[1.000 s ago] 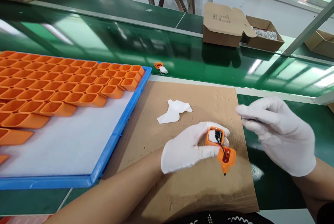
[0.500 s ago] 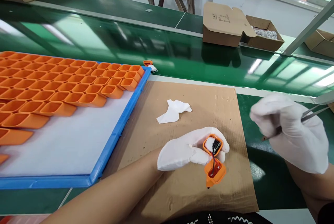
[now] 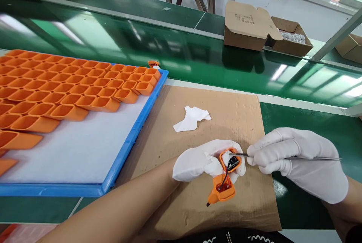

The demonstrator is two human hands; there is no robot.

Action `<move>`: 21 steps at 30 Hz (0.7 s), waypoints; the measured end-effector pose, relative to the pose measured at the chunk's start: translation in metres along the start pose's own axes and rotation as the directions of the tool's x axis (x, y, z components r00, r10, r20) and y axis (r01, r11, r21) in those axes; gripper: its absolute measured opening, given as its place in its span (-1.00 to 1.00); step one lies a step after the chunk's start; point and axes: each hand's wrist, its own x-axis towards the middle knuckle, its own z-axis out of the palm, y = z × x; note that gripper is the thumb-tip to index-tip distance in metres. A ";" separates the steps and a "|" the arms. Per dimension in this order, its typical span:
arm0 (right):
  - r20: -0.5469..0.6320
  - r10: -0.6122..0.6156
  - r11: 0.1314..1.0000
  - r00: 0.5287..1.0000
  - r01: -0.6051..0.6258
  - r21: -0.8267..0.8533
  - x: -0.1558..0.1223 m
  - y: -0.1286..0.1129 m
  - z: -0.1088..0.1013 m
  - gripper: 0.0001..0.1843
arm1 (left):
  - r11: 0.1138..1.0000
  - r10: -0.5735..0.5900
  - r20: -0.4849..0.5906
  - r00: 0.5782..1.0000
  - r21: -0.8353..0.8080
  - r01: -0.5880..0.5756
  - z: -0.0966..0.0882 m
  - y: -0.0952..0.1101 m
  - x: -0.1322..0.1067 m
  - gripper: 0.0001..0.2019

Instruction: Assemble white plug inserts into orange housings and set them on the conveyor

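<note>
My left hand [image 3: 202, 160], in a white glove, is closed around a small orange shell [image 3: 230, 159] with a black circuit board inside. A second orange half [image 3: 223, 192] hangs from it by red and black wires and lies on the cardboard sheet [image 3: 226, 122]. My right hand [image 3: 299, 162], also gloved, pinches metal tweezers [image 3: 285, 157] whose tips reach into the open shell.
A blue tray [image 3: 132, 137] with several rows of orange shells on white foam lies at the left. A crumpled white wipe [image 3: 192, 118] rests on the cardboard. Behind runs a green conveyor belt [image 3: 198, 50] carrying one small orange part [image 3: 153, 63]. Open cardboard boxes [image 3: 263, 28] stand beyond it.
My right hand has come in from the right and brought the tweezers' tips to the shell. The hanging orange half swung leftward. The small part on the belt drifted left.
</note>
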 end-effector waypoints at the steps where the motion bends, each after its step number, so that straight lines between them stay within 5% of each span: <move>1: -0.007 0.019 1.000 1.000 -0.019 0.008 -0.001 0.001 0.001 -0.85 | 1.000 0.004 -0.007 1.000 -0.010 -0.004 0.001 -0.001 0.000 -0.62; 5: -0.030 0.067 0.996 0.997 -0.069 -0.063 -0.006 0.008 0.002 -0.89 | 1.000 -0.010 -0.021 1.000 -0.017 0.010 0.005 0.000 0.000 -0.62; 12: 0.046 -0.142 0.965 0.989 0.148 -0.218 -0.007 0.013 -0.001 -0.67 | 0.999 -0.052 -0.007 0.999 0.009 0.052 0.008 0.008 0.000 -0.67; 21: 0.068 -0.189 0.924 0.980 0.201 -0.324 -0.010 0.017 -0.004 -0.60 | 0.996 -0.069 0.014 0.998 0.061 0.068 0.005 0.007 0.002 -0.58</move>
